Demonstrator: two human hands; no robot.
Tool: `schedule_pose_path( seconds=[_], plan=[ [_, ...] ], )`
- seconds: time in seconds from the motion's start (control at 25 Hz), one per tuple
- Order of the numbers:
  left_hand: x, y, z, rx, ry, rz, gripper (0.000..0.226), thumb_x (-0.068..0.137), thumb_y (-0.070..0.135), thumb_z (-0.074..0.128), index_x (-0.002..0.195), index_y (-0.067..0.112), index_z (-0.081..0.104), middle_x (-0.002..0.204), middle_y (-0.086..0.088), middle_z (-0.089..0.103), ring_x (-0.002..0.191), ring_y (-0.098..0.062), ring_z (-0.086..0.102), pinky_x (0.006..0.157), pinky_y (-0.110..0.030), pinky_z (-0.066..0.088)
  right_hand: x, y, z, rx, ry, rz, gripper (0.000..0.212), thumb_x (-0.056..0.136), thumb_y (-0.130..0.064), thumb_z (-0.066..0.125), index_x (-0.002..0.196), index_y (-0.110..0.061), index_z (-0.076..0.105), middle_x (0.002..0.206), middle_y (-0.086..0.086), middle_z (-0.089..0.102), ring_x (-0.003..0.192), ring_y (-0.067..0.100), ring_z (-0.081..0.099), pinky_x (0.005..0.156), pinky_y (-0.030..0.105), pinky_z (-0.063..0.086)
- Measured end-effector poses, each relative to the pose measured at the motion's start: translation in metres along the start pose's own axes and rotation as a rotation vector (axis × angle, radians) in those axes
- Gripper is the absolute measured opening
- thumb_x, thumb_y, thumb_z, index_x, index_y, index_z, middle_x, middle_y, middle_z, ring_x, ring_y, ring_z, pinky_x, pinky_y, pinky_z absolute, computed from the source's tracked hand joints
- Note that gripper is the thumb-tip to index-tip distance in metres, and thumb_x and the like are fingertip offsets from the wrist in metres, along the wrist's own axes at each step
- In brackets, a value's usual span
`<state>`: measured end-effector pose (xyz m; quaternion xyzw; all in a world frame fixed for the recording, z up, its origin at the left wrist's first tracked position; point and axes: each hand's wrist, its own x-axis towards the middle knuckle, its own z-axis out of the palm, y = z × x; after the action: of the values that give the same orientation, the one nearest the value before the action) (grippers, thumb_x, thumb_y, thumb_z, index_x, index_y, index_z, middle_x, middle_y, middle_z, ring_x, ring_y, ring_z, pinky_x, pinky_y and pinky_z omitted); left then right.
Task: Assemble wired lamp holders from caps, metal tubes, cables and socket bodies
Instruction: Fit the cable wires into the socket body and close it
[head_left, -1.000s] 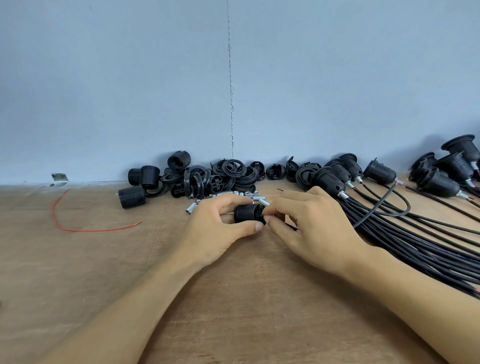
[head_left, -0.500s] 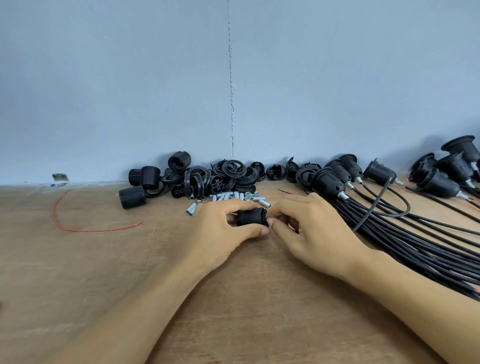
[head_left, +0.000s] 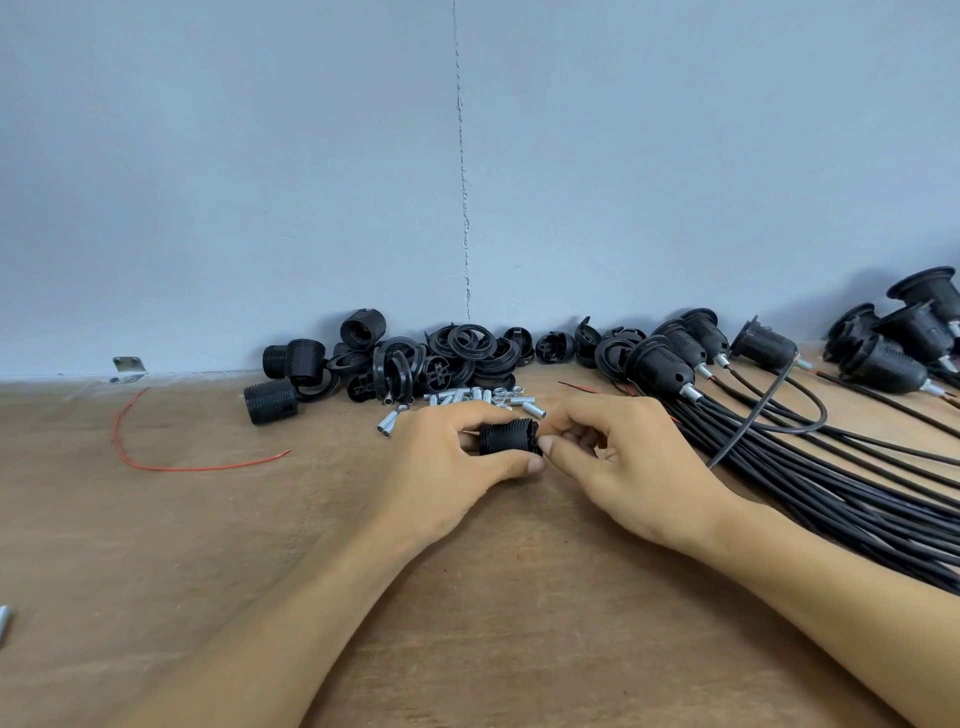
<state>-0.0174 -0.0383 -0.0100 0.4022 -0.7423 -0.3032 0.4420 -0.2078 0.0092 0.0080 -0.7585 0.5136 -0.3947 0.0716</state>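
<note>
Wooden table (head_left: 156, 561) bears one red wire (head_left: 208, 468) and tubes (head_left: 457, 397) too small to count; left hand (head_left: 441, 467) grips one socket body (head_left: 506, 438), right hand (head_left: 634, 467) pinches its hidden end.

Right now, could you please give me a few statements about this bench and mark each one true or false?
1. The left hand and right hand meet on one black socket body. True.
2. The loose metal tubes lie nearer the person than the hands. False: they lie beyond the hands, in front of the pile of black parts.
3. A bundle of black cables lies to the right of the hands. True.
4. The table is bare metal. False: it is wood.
</note>
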Motion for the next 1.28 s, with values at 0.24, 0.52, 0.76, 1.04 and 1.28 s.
schedule_pose_path(
  seconds=[0.24, 0.52, 0.76, 1.04, 1.28],
  plan=[
    [-0.0008, -0.0007, 0.0013, -0.001, 0.013, 0.004, 0.034, 0.064, 0.027, 0.096, 0.083, 0.047, 0.076, 0.085, 0.026, 0.075, 0.078, 0.002, 0.073, 0.077, -0.017, 0.057, 0.0006, 0.0006, 0.0009, 0.004, -0.008, 0.027, 0.011, 0.087, -0.013, 0.069, 0.08, -0.021, 0.071, 0.067, -0.007, 0.065, 0.069, 0.012, 0.059, 0.061, 0.013, 0.041],
    [-0.0004, -0.0016, 0.0064, 0.008, 0.017, -0.006, 0.039, 0.055, 0.049, 0.089, 0.09, 0.054, 0.073, 0.086, 0.023, 0.076, 0.08, -0.001, 0.074, 0.083, -0.04, 0.062, -0.001, 0.0007, 0.0019, -0.001, -0.004, 0.015, 0.012, 0.087, -0.012, 0.069, 0.079, -0.021, 0.07, 0.066, -0.007, 0.063, 0.066, 0.011, 0.058, 0.06, 0.015, 0.042],
    [0.0011, -0.0047, 0.0052, -0.026, 0.027, -0.044, 0.044, 0.053, 0.052, 0.087, 0.093, 0.037, 0.078, 0.087, 0.018, 0.078, 0.079, -0.006, 0.076, 0.083, -0.044, 0.062, -0.0013, 0.0018, 0.0042, 0.04, -0.012, 0.06, 0.015, 0.086, -0.015, 0.069, 0.075, -0.025, 0.067, 0.063, -0.009, 0.061, 0.062, 0.005, 0.056, 0.058, 0.011, 0.039],
    [-0.0009, -0.0018, 0.0057, 0.022, 0.015, -0.037, 0.041, 0.055, 0.05, 0.088, 0.093, 0.049, 0.073, 0.084, 0.023, 0.075, 0.079, 0.001, 0.074, 0.083, -0.04, 0.062, -0.0012, 0.0026, 0.0041, -0.001, 0.004, 0.028, 0.014, 0.086, -0.013, 0.069, 0.075, -0.022, 0.068, 0.06, -0.011, 0.058, 0.062, 0.005, 0.055, 0.057, 0.009, 0.037],
    [-0.0012, -0.0039, 0.0063, 0.039, 0.03, -0.027, 0.039, 0.06, 0.038, 0.095, 0.092, 0.045, 0.074, 0.083, 0.021, 0.076, 0.077, -0.001, 0.074, 0.081, -0.041, 0.062, -0.0008, 0.0022, 0.0037, -0.01, -0.003, 0.027, 0.014, 0.085, -0.014, 0.069, 0.075, -0.022, 0.068, 0.061, -0.008, 0.06, 0.063, 0.006, 0.055, 0.058, 0.01, 0.037]
  ],
)
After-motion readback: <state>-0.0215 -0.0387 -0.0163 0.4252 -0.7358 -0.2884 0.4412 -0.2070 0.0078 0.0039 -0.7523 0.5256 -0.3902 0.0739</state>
